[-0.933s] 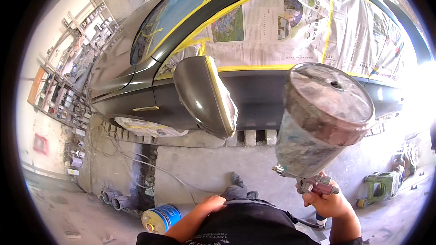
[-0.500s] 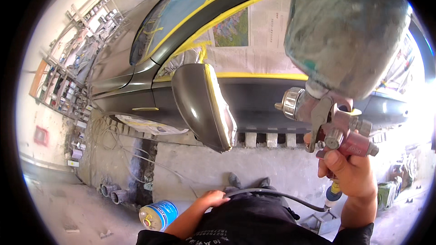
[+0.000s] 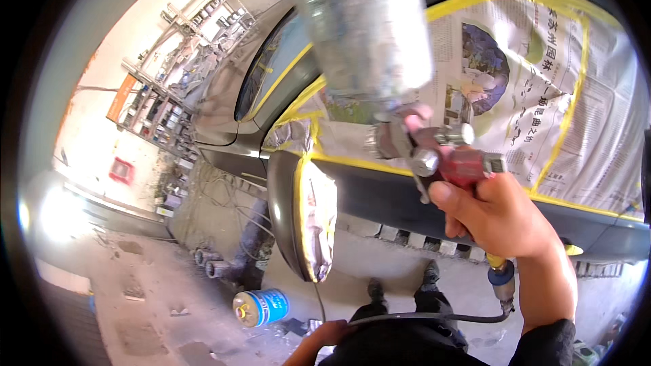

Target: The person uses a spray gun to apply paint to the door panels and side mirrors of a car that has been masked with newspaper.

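Observation:
A red and silver spray gun (image 3: 444,159) is gripped in my right hand (image 3: 498,217), its nozzle pointing left toward the car's front. On top of the gun stands a cloudy, paint-stained cup (image 3: 366,34), blurred by motion. A black air hose (image 3: 420,316) runs from the gun's handle fitting to my left hand (image 3: 330,333), which is closed around it low in front of my body. The dark grey side mirror (image 3: 285,213) sticks out left of the gun, its glass side wrapped and edged with yellow tape. Newspaper (image 3: 522,74) covers the side windows behind the gun.
The car's dark door (image 3: 386,190) spans the view beyond my feet. A blue-labelled can (image 3: 263,307) lies on the floor at lower left. Near it are short pipes (image 3: 215,268) and loose hoses (image 3: 224,193). Cluttered shelves (image 3: 152,105) line the left wall.
My right hand has moved the spray gun up and left in the picture, nearer the mirror. The view has turned, bringing more newspapered window in at the right. My left hand stays on the hose.

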The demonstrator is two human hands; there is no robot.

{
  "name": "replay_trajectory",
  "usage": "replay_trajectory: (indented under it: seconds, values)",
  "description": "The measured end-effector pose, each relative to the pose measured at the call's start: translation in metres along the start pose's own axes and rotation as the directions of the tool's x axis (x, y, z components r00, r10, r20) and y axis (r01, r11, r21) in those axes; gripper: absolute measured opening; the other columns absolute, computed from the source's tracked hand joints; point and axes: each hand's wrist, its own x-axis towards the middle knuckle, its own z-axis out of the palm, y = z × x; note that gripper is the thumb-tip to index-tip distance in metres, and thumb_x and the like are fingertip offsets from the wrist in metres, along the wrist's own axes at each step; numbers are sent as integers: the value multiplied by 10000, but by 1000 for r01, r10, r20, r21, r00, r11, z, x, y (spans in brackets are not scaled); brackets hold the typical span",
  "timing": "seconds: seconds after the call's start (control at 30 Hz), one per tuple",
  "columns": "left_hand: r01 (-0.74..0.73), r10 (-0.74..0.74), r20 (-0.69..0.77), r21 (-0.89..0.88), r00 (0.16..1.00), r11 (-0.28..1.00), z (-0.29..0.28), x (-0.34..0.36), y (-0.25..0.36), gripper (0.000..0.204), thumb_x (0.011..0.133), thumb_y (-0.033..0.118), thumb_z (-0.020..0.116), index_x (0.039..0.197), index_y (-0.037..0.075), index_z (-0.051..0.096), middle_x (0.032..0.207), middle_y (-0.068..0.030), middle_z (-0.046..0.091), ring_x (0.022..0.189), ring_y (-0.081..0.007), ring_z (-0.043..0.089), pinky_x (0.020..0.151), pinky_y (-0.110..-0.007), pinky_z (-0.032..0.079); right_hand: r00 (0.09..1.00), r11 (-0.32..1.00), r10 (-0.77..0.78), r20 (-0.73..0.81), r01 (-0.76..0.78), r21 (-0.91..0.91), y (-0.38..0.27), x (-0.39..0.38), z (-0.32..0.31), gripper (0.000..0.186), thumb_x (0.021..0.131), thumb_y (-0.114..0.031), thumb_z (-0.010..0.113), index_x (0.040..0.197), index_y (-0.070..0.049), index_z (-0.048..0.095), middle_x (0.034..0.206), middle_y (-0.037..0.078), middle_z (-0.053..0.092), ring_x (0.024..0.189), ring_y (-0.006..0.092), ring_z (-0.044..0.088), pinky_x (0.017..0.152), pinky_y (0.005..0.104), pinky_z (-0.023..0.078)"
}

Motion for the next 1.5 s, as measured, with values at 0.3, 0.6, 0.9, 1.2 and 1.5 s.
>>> replay_trajectory:
  seconds: [0.3, 0.6, 0.9, 1.2, 1.5]
  values:
    - [358, -368, -1, -229, 930, 905, -2, 6, 72, 487, 917, 486, 434, 945, 22, 578, 876, -248, 621, 880, -425, 594, 757, -461, 470, 956, 961, -223, 191, 249, -122, 15, 90, -45, 289, 881, -223, 571, 895, 65, 566, 746, 266, 591, 760, 425, 582, 687, 453, 448]
    - [360, -368, -3, -201, 930, 911, 6, 13, 73, 503, 902, 508, 451, 1021, 38, 588, 934, -251, 624, 920, -424, 589, 781, -472, 468, 933, 953, -200, 299, 256, -162, -6, 114, -62, 320, 890, -217, 548, 896, 101, 511, 772, 292, 594, 798, 448, 589, 723, 460, 458]
    - [401, -407, 21, -213, 913, 891, -36, 21, 116, 385, 943, 389, 403, 1078, 79, 585, 905, -240, 600, 901, -428, 583, 771, -474, 468, 897, 938, -294, 330, 337, -81, 11, 115, -70, 344, 893, -232, 548, 943, 104, 491, 831, 285, 603, 838, 424, 605, 737, 454, 469]
    - [197, -198, -29, -20, 980, 980, -15, 29, 98, 383, 923, 402, 448, 1087, 78, 570, 889, -233, 606, 885, -407, 596, 757, -472, 477, 907, 914, -295, 300, 360, -187, 7, 121, -72, 344, 899, -242, 547, 942, 93, 483, 833, 278, 608, 825, 429, 607, 721, 460, 471]
    - [472, -495, -16, -276, 869, 837, -11, 41, 108, 338, 854, 356, 552, 991, 49, 592, 902, -220, 630, 901, -403, 602, 766, -475, 473, 852, 913, -385, 355, 409, 10, 40, 75, -83, 313, 915, -267, 552, 900, 43, 592, 1022, 209, 529, 711, 393, 586, 669, 412, 453]
